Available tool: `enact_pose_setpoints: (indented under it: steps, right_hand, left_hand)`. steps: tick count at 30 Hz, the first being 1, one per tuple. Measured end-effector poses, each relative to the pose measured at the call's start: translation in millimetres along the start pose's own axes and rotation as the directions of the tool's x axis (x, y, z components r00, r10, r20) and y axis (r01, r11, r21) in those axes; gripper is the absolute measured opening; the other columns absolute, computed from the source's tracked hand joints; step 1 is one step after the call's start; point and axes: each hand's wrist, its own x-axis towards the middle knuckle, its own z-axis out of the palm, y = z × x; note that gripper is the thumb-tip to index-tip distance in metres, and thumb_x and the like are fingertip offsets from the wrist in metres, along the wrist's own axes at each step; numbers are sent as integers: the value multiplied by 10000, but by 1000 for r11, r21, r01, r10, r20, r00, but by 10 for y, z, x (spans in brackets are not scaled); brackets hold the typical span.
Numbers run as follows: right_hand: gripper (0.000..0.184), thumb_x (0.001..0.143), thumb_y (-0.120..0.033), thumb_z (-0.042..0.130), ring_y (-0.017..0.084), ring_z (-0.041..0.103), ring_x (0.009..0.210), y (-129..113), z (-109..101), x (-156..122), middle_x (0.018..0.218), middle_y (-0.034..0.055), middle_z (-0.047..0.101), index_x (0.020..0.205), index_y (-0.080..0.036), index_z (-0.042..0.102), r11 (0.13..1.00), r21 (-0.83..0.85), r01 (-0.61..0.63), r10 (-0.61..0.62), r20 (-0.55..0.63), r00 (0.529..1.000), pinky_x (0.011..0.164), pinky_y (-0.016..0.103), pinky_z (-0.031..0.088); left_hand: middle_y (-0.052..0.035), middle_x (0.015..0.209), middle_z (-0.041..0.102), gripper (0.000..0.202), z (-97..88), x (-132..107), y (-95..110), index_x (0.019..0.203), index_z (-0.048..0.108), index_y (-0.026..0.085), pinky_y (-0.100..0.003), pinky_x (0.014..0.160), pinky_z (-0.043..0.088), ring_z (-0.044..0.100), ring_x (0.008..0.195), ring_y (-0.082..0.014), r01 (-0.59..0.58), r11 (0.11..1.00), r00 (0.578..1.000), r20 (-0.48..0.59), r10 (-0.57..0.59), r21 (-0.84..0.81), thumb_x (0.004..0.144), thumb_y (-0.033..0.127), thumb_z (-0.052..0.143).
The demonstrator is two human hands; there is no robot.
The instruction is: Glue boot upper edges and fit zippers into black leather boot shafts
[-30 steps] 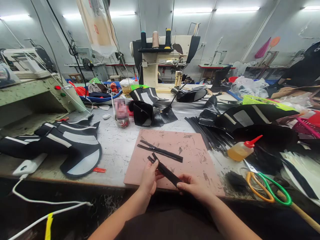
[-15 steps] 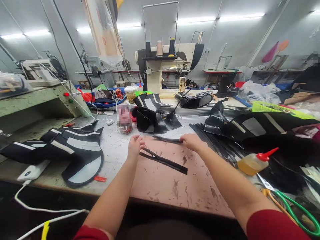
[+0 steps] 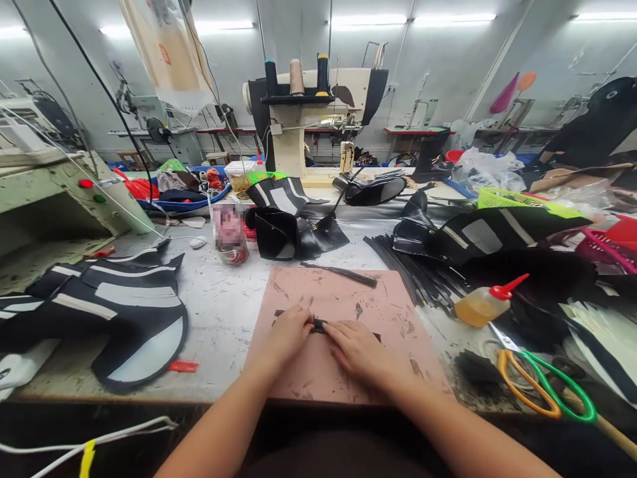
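A narrow black strip [image 3: 319, 325] lies crosswise on the pink board [image 3: 293, 285], its middle between my two hands and its ends showing on either side. My left hand [image 3: 294, 332] has its fingers curled and pinches the strip left of the middle. My right hand [image 3: 355, 346] is close beside it, fingertips pressed down on the strip; the thumb is partly hidden. Behind them a second black strip [image 3: 343, 273] rests slantwise at the board's far edge, touched by neither hand.
Black boot pieces [image 3: 134, 318] lie at left, and a black boot upper [image 3: 279, 234] lies behind the board. To the right are a bundle of black strips [image 3: 403, 269], a glue bottle [image 3: 478, 307] and scissors [image 3: 540, 378]. A sewing machine [image 3: 293, 136] stands at the back.
Both hands have come together and nearer me on the black strip, which has been opened out crosswise. My right hand has left the far strip. The view has shifted.
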Motion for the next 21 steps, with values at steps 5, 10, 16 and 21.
enact_pose_setpoints:
  steps: [5, 10, 16, 21]
  right_hand:
    - [375, 838, -182, 418, 236, 559, 983, -59, -70, -533, 1111, 112, 611, 1199, -184, 517, 999, -6, -54, 54, -54, 997, 894, 439, 373]
    - [388, 851, -205, 409, 250, 525, 1055, -107, 38, -728, 1155, 111, 587, 1228, -177, 497, 995, -57, -88, 82, -99, 992, 975, 473, 292]
    - [382, 854, -232, 406, 239, 524, 1041, -84, 100, -754, 1150, 94, 583, 1222, -199, 503, 994, -52, -97, 89, -135, 987, 1012, 491, 241]
    - [375, 857, -237, 396, 236, 512, 1044, -76, 97, -771, 1156, 85, 578, 1215, -213, 506, 993, -78, -91, 80, -135, 988, 1014, 483, 225]
  left_hand:
    - [13, 632, 599, 116, 155, -247, 134, 606, 590, 220, -252, 612, 386, 532, 639, -161, 76, 994, 993, 92, -69, -73, 611, 107, 568]
    - [23, 536, 565, 69, -19, -207, -8, 551, 571, 193, -221, 482, 353, 483, 503, -122, 255, 958, 962, 132, -237, -135, 555, 133, 605]
    - [31, 482, 545, 91, -225, -150, -181, 561, 591, 171, -196, 409, 323, 466, 444, -102, 392, 890, 911, 229, -342, -234, 489, 152, 643]
    - [27, 499, 537, 104, -240, -177, -143, 547, 572, 160, -195, 435, 356, 482, 464, -94, 428, 838, 897, 274, -347, -340, 482, 140, 651]
